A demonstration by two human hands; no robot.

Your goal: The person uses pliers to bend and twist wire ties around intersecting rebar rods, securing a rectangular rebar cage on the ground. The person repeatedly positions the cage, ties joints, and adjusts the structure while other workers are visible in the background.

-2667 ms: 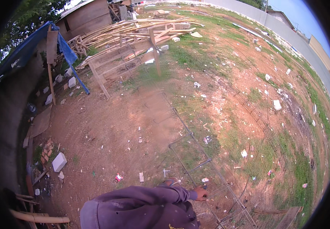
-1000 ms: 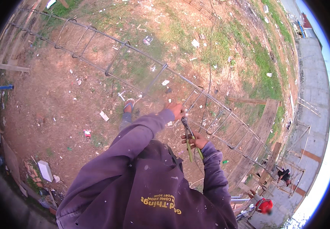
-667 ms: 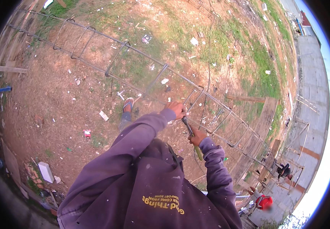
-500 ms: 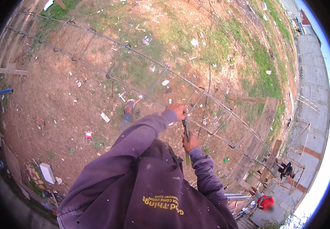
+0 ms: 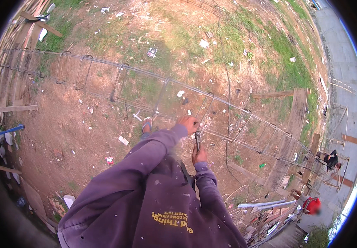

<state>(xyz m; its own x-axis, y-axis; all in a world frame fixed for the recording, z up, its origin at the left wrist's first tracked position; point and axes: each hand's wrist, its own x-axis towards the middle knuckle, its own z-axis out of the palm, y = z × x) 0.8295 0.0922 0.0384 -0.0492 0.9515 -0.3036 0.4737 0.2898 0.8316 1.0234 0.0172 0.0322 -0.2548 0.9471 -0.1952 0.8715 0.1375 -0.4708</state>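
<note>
A long steel rebar cage [image 5: 145, 72] with square stirrups stretches from far left to near right in front of me. My left hand [image 5: 188, 123] is at its near lower bar, beside a stirrup, with the fingers pinched together; what they hold is too small to make out. Just below and to the right, my right hand [image 5: 199, 154] grips dark metal pincers [image 5: 198, 141]. The jaws point up at the bar, close to my left fingertips. Most of the handles are hidden inside my right fist.
Wooden planks [image 5: 291, 136] support the cage at right, and more timber [image 5: 15, 89] lies under its left end. A thin dark cable [image 5: 228, 89] crosses the littered dirt. Two people, one in red [image 5: 311, 205] and one in dark clothes [image 5: 332, 160], are at far right.
My view has shifted, so the cage appears flatter and the people lie farther right. Both hands stay at the same bar; the pincers' handle end below my right hand no longer shows.
</note>
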